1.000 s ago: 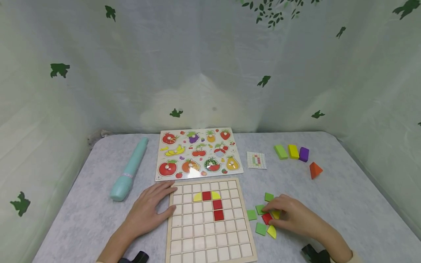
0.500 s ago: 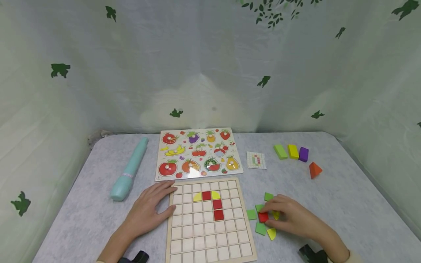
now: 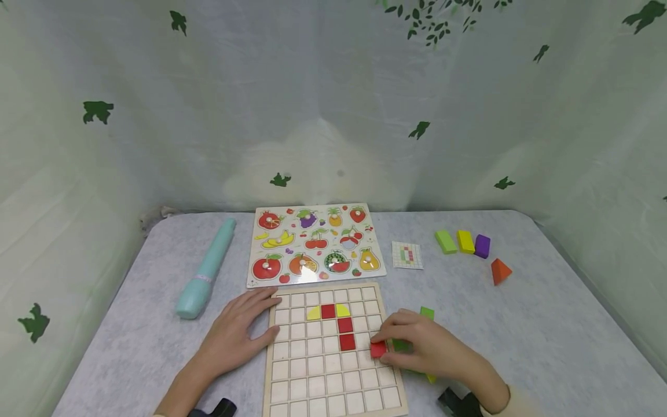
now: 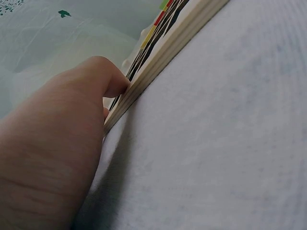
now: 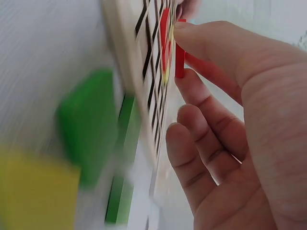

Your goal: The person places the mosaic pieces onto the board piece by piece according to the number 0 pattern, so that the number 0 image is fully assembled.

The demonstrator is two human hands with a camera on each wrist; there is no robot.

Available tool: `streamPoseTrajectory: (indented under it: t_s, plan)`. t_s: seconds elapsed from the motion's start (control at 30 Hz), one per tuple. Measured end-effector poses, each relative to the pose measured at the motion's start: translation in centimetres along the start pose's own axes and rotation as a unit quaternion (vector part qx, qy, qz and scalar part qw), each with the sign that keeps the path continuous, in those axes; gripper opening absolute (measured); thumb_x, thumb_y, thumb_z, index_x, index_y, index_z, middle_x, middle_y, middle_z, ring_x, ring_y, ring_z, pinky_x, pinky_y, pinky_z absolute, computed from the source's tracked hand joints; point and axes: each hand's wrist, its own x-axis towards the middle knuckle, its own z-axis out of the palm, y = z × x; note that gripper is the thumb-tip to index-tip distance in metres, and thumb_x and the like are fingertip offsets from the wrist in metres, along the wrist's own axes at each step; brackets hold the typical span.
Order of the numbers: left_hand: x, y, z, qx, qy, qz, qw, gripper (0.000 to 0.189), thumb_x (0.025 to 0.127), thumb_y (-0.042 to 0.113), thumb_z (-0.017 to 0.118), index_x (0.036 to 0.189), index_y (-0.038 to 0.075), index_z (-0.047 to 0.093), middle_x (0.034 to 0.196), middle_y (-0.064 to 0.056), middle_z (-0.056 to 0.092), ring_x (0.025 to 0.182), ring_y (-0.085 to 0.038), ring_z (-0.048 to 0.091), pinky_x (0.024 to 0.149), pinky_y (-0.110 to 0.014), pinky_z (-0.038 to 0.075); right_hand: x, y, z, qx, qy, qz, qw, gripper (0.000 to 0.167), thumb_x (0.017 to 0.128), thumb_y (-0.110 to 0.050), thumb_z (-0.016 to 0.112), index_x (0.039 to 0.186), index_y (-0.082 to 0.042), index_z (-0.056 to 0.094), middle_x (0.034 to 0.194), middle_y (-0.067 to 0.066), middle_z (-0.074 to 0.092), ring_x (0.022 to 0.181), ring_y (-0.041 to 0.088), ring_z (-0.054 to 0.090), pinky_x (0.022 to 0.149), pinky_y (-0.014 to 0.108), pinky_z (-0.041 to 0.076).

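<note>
My right hand (image 3: 428, 345) pinches a red square tile (image 3: 377, 349) between thumb and fingers, over the right edge of the wooden grid board (image 3: 315, 384). In the right wrist view the red tile (image 5: 180, 60) is held edge-on, apart from the board's surface. On the left, my left hand (image 3: 237, 329) rests against the board's left edge, its thumb touching the rim in the left wrist view. Near the top of the grid lie two yellow quarter-round tiles (image 3: 314, 313) and several red squares (image 3: 346, 341). Loose green tiles (image 3: 427, 313) sit beside the board, partly hidden by my right hand.
Behind the board lies a fruit puzzle (image 3: 318, 246). A small pattern card (image 3: 407, 255) is to its right. Farther right are green, yellow (image 3: 466, 242) and purple blocks and an orange triangular block (image 3: 501, 271). A teal bottle-shaped object (image 3: 203, 272) lies at left.
My right hand has picked the red tile from among the loose pieces and moved left with it to the board's right edge. The left hand has stayed in place.
</note>
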Motion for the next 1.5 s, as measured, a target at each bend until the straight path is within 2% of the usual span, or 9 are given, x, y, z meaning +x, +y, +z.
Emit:
streamPoseTrajectory:
  t_s: [0.13,0.27,0.37,0.5,1.03,1.33,1.5]
  plan:
    - [-0.1,0.0,0.0,0.001,0.002,0.002,1.0,0.053,0.088,0.034,0.08,0.137,0.02,0.066,0.154,0.0,0.054,0.143,-0.028,0.045,0.115,-0.059,0.037,1.1,-1.0,0.8,-0.006,0.011,-0.038,0.9992,0.019,0.094,-0.036,0.076,0.112,-0.031,0.078,0.109,-0.022,0.067,0.101,-0.001,0.058,0.086,0.021,0.055]
    - [-0.1,0.1,0.0,0.002,0.002,0.002,1.0,0.053,0.088,0.034,0.08,0.137,0.02,0.066,0.154,0.001,0.054,0.144,-0.028,0.045,0.115,-0.059,0.037,1.8,-1.8,1.5,-0.013,0.005,-0.055,0.9984,0.018,0.095,-0.036,0.076,0.11,-0.028,0.078,0.109,-0.021,0.067,0.103,-0.001,0.059,0.09,0.021,0.055]
    - [-0.1,0.1,0.0,0.003,0.0,-0.001,1.0,0.053,0.088,0.034,0.08,0.137,0.02,0.066,0.154,0.001,0.054,0.144,-0.028,0.045,0.115,-0.059,0.036,2.2,-2.0,2.0,-0.025,-0.014,-0.051,0.9983,0.019,0.096,-0.037,0.074,0.112,-0.028,0.078,0.11,-0.02,0.067,0.104,0.0,0.058,0.092,0.021,0.055]
    - [-0.1,0.1,0.0,0.003,-0.001,-0.002,1.0,0.053,0.088,0.034,0.08,0.137,0.02,0.066,0.154,0.001,0.054,0.143,-0.028,0.045,0.115,-0.058,0.036,2.5,-2.2,2.6,-0.036,-0.032,-0.046,0.9977,0.02,0.096,-0.038,0.074,0.114,-0.028,0.077,0.11,-0.02,0.067,0.101,-0.001,0.057,0.09,0.016,0.053]
    - [-0.1,0.4,-0.3,0.002,0.015,0.015,0.9998,0.052,0.087,0.031,0.081,0.136,0.019,0.067,0.152,-0.001,0.056,0.142,-0.03,0.048,0.113,-0.059,0.039,2.7,-2.2,3.3,-0.016,-0.024,-0.037,0.9989,0.02,0.096,-0.038,0.074,0.114,-0.029,0.077,0.109,-0.018,0.064,0.096,-0.002,0.054,0.08,0.011,0.049]
    - [-0.1,0.1,-0.2,0.0,0.001,0.001,1.0,0.053,0.088,0.033,0.08,0.137,0.02,0.066,0.154,0.0,0.054,0.143,-0.028,0.045,0.115,-0.058,0.036,2.9,-2.1,3.2,0.001,-0.036,-0.026,0.999,0.021,0.097,-0.036,0.074,0.117,-0.03,0.075,0.112,-0.018,0.063,0.099,-0.001,0.055,0.088,0.017,0.053]
    - [-0.1,0.0,0.0,0.0,0.001,0.0,1.0,0.053,0.088,0.034,0.08,0.137,0.02,0.066,0.154,0.001,0.053,0.144,-0.028,0.045,0.116,-0.058,0.036,2.8,-2.0,2.9,0.002,-0.031,-0.026,0.9992,0.022,0.095,-0.035,0.075,0.117,-0.031,0.075,0.111,-0.019,0.064,0.099,-0.001,0.055,0.087,0.017,0.052]
